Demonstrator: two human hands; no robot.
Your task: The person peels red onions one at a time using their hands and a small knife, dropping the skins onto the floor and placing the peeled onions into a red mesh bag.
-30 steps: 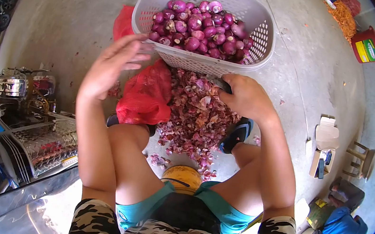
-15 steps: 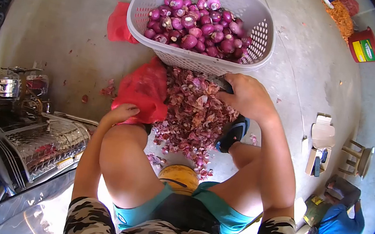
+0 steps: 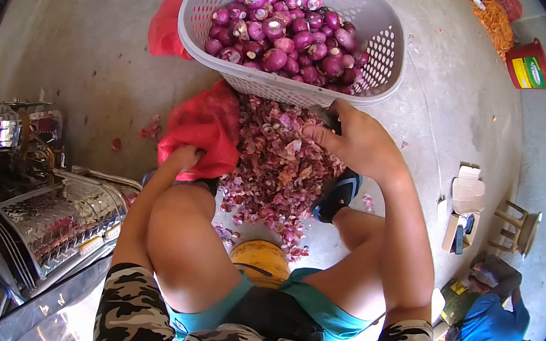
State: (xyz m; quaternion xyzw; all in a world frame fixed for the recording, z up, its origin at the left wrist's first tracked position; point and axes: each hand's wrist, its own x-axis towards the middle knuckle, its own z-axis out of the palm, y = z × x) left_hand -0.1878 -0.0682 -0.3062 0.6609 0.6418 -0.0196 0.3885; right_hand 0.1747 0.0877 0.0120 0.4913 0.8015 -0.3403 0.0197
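My left hand [image 3: 184, 157] reaches into the mouth of a red mesh bag [image 3: 206, 123] beside my left knee. The bag's cloth hides most of its fingers, so their grip does not show. My right hand [image 3: 361, 141] is over the far right of a heap of dry onion skins [image 3: 274, 164], just below the basket's near rim. Its fingers curl around a knife [image 3: 326, 116], of which only a dark part shows, and the thumb points left. Beyond both hands, peeled red onions [image 3: 285, 36] lie in a grey perforated basket [image 3: 285, 87].
Another red bag [image 3: 167, 30] lies left of the basket. Shiny metal vehicle parts [image 3: 51, 209] stand on the left. Between my legs is a yellow container [image 3: 260, 259]. To the right are an open cardboard box [image 3: 468, 198], a wooden stool [image 3: 519, 229] and a seated person [image 3: 491, 334] in blue.
My left hand has gone from lying on the bag's near edge to inside its mouth. My right hand has shifted only slightly, its thumb now standing farther from the fingers. The view has tilted a little.
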